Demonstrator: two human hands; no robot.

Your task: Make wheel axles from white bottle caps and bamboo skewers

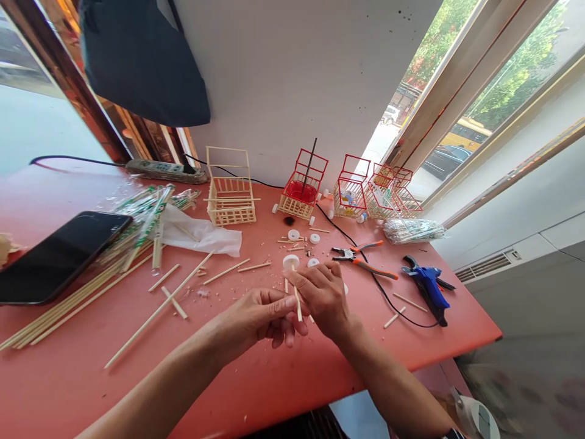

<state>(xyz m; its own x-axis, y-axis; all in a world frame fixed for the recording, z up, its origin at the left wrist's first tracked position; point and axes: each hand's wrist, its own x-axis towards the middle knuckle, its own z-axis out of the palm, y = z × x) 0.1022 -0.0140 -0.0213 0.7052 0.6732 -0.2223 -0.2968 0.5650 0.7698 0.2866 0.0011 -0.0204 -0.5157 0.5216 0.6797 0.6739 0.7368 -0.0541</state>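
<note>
My left hand and my right hand meet above the front of the red table. Both pinch a short wooden stick that stands nearly upright between the fingertips. A small white wheel lies on the table just beyond the hands, with two more white wheels further back. Loose short sticks and wood crumbs lie scattered to the left of my hands.
Orange-handled pliers and a blue glue gun with its black cord lie to the right. A plain stick cart and several red-framed carts stand at the back. A black phone, long sticks and wrappers lie left.
</note>
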